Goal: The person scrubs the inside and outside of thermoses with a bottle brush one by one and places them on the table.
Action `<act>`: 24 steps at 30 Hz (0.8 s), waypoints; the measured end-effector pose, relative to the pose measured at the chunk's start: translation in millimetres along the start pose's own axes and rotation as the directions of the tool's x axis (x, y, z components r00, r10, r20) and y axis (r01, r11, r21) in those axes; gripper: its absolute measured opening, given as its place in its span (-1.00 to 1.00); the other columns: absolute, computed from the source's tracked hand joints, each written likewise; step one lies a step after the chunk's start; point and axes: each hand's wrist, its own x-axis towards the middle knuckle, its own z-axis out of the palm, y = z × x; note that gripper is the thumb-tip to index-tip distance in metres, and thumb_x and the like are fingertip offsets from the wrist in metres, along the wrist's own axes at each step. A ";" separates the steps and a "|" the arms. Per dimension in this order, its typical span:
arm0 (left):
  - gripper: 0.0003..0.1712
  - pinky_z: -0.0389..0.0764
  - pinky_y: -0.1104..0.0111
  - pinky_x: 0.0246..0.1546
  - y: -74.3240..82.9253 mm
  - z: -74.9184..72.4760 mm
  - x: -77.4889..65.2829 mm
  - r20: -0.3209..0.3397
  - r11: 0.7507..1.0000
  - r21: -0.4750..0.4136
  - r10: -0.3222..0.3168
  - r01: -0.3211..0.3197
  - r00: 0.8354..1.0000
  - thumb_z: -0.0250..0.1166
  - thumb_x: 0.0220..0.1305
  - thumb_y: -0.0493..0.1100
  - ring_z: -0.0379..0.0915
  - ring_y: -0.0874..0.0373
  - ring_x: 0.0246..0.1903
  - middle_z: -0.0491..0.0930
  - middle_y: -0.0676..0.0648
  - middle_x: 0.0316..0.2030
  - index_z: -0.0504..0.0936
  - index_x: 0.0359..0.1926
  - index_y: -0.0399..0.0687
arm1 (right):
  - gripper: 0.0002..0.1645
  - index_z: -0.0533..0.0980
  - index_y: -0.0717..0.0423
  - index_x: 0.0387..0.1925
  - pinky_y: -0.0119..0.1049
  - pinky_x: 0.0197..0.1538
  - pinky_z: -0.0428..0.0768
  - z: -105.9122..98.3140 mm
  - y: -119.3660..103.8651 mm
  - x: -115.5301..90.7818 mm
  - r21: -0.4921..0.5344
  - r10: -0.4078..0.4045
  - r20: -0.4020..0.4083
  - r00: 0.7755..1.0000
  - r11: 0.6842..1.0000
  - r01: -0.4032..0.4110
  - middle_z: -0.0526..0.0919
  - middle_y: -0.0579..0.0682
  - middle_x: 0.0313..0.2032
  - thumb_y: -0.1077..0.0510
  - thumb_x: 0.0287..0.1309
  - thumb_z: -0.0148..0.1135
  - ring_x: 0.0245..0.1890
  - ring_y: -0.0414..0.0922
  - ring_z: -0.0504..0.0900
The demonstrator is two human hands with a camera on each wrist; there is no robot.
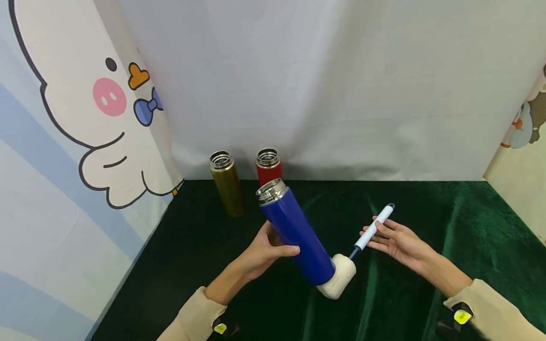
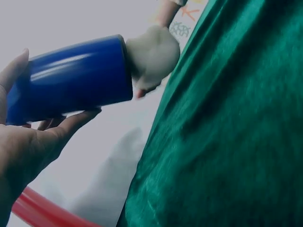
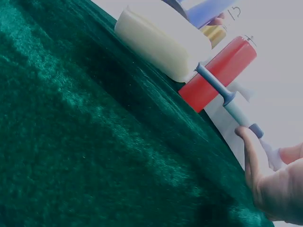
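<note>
My left hand (image 1: 268, 251) grips a blue thermos bottle (image 1: 298, 232) round its body, tilted with its lidless steel mouth up to the left. In the left wrist view the bottle's base (image 2: 124, 68) points at a white sponge head. My right hand (image 1: 405, 244) pinches the pale handle (image 1: 375, 228) of a bottle brush between thumb and fingers. Its thick white sponge head (image 1: 339, 277) lies against the outside of the bottle's base. In the right wrist view a blue-grey stem (image 3: 215, 81) joins the sponge to the handle.
Behind the blue bottle stand a gold bottle (image 1: 228, 189) and a red bottle (image 1: 268, 168), both without lids. Dark green velvet cloth (image 1: 409, 298) covers the table. A white curtain (image 1: 341, 94) hangs at the back, and a cartoon-printed panel (image 1: 77, 189) stands at the left.
</note>
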 end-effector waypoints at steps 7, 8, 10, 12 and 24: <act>0.01 0.40 -0.14 0.38 -2.5 10.9 5.9 -0.006 0.999 -0.031 0.021 -0.021 1.000 0.44 0.28 -0.07 0.39 -0.03 0.36 0.32 -0.16 0.42 -0.01 0.55 0.18 | -0.48 0.04 0.25 0.33 -0.22 0.17 0.67 9.0 11.4 2.0 0.042 0.079 0.012 0.997 0.996 -0.080 0.70 0.07 0.01 0.27 0.53 0.01 0.04 -0.10 0.74; 0.00 0.39 -0.15 0.39 -2.2 11.3 7.3 -0.015 0.999 -0.029 0.031 -0.031 0.999 0.43 0.28 -0.07 0.38 -0.05 0.37 0.32 -0.17 0.42 -0.01 0.55 0.17 | -0.49 0.05 0.25 0.33 -0.22 0.17 0.68 10.0 11.5 1.5 0.045 0.075 0.021 0.997 0.996 -0.076 0.70 0.07 0.01 0.29 0.52 0.02 0.04 -0.10 0.74; 0.00 0.36 -0.17 0.40 -1.5 10.9 9.7 -0.039 0.999 -0.020 0.045 -0.046 0.998 0.43 0.28 -0.09 0.36 -0.07 0.38 0.30 -0.19 0.44 0.00 0.55 0.18 | -0.51 0.10 0.22 0.31 -0.22 0.17 0.68 10.5 10.1 0.0 0.054 0.069 0.033 0.997 0.996 -0.071 0.72 0.07 0.02 0.29 0.51 0.03 0.04 -0.11 0.74; -0.01 0.33 -0.17 0.42 -1.1 9.4 10.4 -0.066 0.999 -0.007 0.047 -0.048 0.997 0.42 0.29 -0.12 0.34 -0.08 0.40 0.28 -0.19 0.45 0.00 0.55 0.22 | -0.59 0.20 0.16 0.28 -0.23 0.17 0.67 9.1 7.5 -1.9 0.058 0.060 0.045 0.997 0.996 -0.062 0.73 0.07 0.02 0.29 0.52 0.03 0.05 -0.11 0.74; 0.05 0.33 -0.12 0.44 -0.7 7.7 -1.0 -0.032 0.999 0.033 0.016 -0.015 0.999 0.47 0.21 -0.17 0.34 -0.09 0.41 0.29 -0.19 0.47 0.04 0.56 0.25 | -0.64 0.68 -0.15 -0.03 -0.36 0.12 0.68 -15.1 -6.2 -10.7 0.096 0.015 0.018 1.000 0.995 -0.016 0.77 -0.04 -0.02 0.12 0.58 -0.06 0.02 -0.20 0.75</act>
